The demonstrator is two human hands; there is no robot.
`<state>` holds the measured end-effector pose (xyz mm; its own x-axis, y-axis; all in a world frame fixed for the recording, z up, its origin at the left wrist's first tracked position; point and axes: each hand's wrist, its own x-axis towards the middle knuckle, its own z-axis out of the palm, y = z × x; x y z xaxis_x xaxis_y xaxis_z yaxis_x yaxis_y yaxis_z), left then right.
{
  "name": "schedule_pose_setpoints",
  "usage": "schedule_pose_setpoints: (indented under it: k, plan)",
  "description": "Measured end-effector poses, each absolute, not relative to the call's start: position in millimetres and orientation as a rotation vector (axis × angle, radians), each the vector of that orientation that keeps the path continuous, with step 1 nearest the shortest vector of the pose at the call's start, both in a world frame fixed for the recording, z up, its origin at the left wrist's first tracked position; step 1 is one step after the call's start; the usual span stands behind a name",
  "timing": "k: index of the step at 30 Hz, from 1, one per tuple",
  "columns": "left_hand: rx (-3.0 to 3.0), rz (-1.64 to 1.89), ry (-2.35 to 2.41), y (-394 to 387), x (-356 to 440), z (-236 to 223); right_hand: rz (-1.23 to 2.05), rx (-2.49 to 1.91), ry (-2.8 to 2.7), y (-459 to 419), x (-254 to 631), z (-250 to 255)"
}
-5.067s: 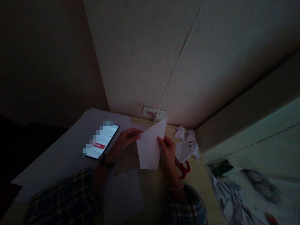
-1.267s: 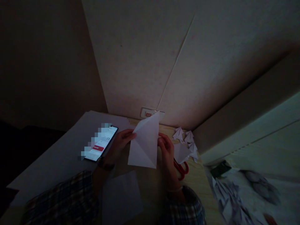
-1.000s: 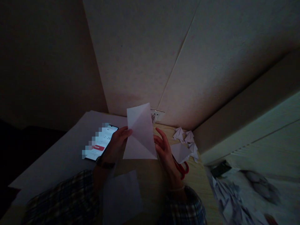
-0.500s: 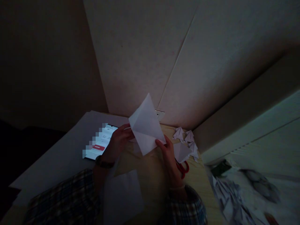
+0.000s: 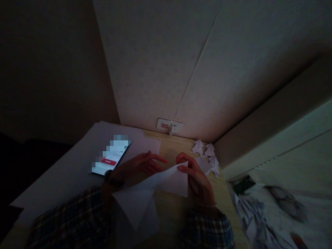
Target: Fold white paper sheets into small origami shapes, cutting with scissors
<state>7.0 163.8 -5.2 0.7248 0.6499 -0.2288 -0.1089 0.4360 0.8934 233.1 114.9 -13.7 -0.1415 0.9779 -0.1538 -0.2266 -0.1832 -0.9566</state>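
Note:
A creased white paper sheet (image 5: pixel 155 188) lies low and nearly flat over the wooden desk (image 5: pixel 171 145), one corner toward me. My right hand (image 5: pixel 197 173) pinches the sheet's far right corner between thumb and fingers. My left hand (image 5: pixel 141 164) rests at its left edge with fingers stretched out; a watch is on that wrist. Both arms wear plaid sleeves. The room is very dark.
A lit phone (image 5: pixel 110 157) lies on large grey sheets (image 5: pixel 64 173) at the left. Several folded paper pieces (image 5: pixel 206 152) sit by the wall at the right. A wall socket (image 5: pixel 168 125) is behind. More folded papers (image 5: pixel 252 221) lie on the bed at lower right.
The sheet, held upright and turned between both hands a moment ago, has been brought down toward me and spread low over the desk. My left fingers have stretched out.

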Motion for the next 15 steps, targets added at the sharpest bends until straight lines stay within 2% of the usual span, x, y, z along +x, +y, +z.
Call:
schedule_pose_setpoints:
  k: [4, 9, 15]
  plan:
    - [1.211, 0.436, 0.537, 163, 12, 5, 1.512, -1.114, -1.02, 118, 227, -10]
    - [1.274, 0.421, 0.583, 167, 15, -15, 1.442, -1.128, -1.059, 127, 225, -14]
    - [1.249, 0.698, 0.821, 171, 19, -24, 1.221, -1.105, -1.054, 125, 228, -26]
